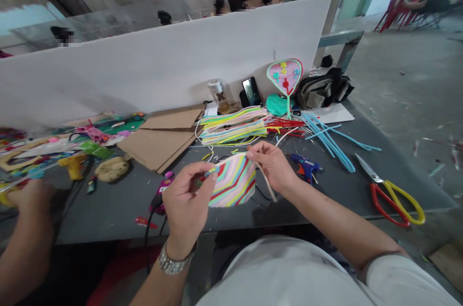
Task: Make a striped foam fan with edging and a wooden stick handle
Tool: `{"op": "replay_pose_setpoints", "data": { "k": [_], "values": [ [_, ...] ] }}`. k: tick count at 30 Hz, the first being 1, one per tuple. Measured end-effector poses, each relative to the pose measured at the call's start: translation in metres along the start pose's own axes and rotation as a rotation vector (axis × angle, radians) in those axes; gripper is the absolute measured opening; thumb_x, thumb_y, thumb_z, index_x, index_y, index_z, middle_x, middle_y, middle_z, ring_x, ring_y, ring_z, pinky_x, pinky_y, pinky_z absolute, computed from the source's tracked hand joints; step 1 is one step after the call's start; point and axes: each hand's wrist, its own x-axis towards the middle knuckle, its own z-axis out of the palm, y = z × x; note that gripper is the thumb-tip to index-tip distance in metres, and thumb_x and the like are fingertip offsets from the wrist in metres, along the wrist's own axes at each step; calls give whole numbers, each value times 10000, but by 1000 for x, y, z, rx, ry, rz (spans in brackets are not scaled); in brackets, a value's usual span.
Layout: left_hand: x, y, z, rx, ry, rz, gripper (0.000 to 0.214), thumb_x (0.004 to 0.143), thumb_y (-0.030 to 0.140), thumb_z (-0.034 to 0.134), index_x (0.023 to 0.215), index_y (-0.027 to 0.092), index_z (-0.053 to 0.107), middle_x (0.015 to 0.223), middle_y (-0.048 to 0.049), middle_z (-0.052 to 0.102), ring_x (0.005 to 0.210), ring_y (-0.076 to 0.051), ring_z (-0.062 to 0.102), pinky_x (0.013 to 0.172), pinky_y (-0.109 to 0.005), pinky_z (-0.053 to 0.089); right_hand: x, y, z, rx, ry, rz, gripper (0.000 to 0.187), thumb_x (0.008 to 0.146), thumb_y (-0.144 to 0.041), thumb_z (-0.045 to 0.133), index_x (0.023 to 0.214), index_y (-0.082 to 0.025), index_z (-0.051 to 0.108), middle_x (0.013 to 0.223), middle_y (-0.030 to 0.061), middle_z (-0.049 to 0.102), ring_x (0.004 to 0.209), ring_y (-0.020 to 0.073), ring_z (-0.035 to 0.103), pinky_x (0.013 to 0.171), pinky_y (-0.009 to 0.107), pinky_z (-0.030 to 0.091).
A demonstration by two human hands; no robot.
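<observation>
Above the near edge of the dark table, a striped panel of pipe cleaners (233, 183) hangs between my two hands, with zigzag bands of pink, red, yellow, mint and blue. My left hand (190, 195) pinches its upper left corner between thumb and fingers. At the upper right corner, my right hand (269, 163) is closed on the panel's top edge, where a pale pipe cleaner (265, 180) runs along and its loose end droops below the hand. Part of the panel's left side is hidden behind my left fingers.
Bundled pipe cleaners (235, 125) lie behind my hands, with blue ones (329, 142) to the right. Scissors (388, 192), a blue glue gun (307, 167), cardboard (162, 139), a jar (219, 96), a phone (251, 91) and a decorated fan (285, 76) surround them. A co-worker's hand (32, 197) is at left.
</observation>
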Motion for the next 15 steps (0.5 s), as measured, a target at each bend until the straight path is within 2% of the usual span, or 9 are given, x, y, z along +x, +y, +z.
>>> {"op": "replay_pose_setpoints", "data": {
  "k": [8, 15],
  "values": [
    [3, 7, 2, 18, 4, 16, 92, 826, 230, 755, 910, 201, 779, 889, -26, 796, 789, -163, 735, 733, -252, 587, -3, -12, 14, 9, -52, 29, 418, 440, -363, 1015, 658, -216, 691, 721, -32, 689, 720, 140, 594, 752, 297, 477],
    [5, 16, 3, 11, -21, 51, 86, 822, 194, 722, 893, 205, 770, 862, -7, 794, 766, -136, 732, 721, -214, 580, -4, -20, 22, -56, -93, -13, 375, 459, -294, 996, 679, -217, 702, 770, -17, 693, 764, 150, 597, 771, 302, 475]
  ]
}}
